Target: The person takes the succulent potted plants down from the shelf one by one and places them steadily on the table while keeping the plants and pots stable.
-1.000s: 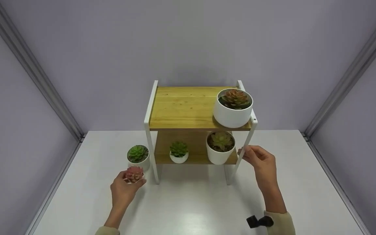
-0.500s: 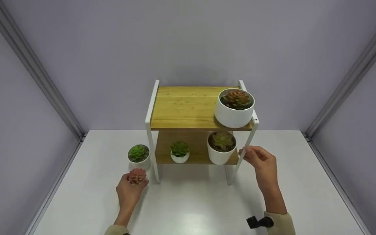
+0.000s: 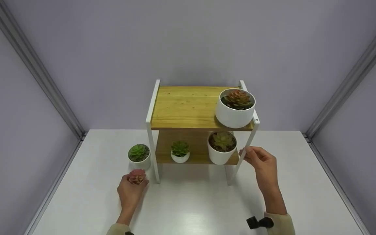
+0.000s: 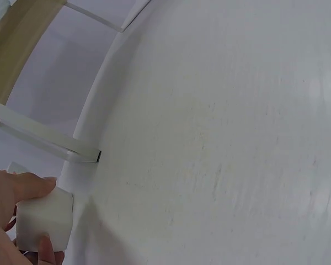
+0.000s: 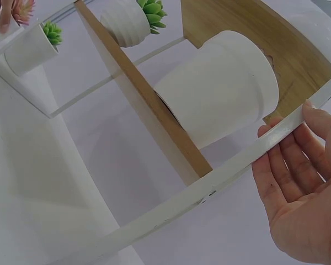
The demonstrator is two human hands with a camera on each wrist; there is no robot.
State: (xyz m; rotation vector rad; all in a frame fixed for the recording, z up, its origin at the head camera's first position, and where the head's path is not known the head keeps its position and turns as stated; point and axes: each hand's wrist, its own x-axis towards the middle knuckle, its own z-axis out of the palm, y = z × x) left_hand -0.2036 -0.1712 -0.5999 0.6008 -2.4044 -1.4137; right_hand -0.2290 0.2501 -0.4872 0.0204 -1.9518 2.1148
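Your left hand pinches the potted pink succulent, left of the shelf; hold it level, clear of the green succulent behind. Your right hand pinches the front post; steady it lightly.

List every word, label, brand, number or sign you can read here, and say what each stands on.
None: nothing here can be read as text.
The white pots, the shelf and the table show no lettering.
The dark spots on the shelf's white frame form no letters.
The black piece by the right sleeve shows none either, at this size.
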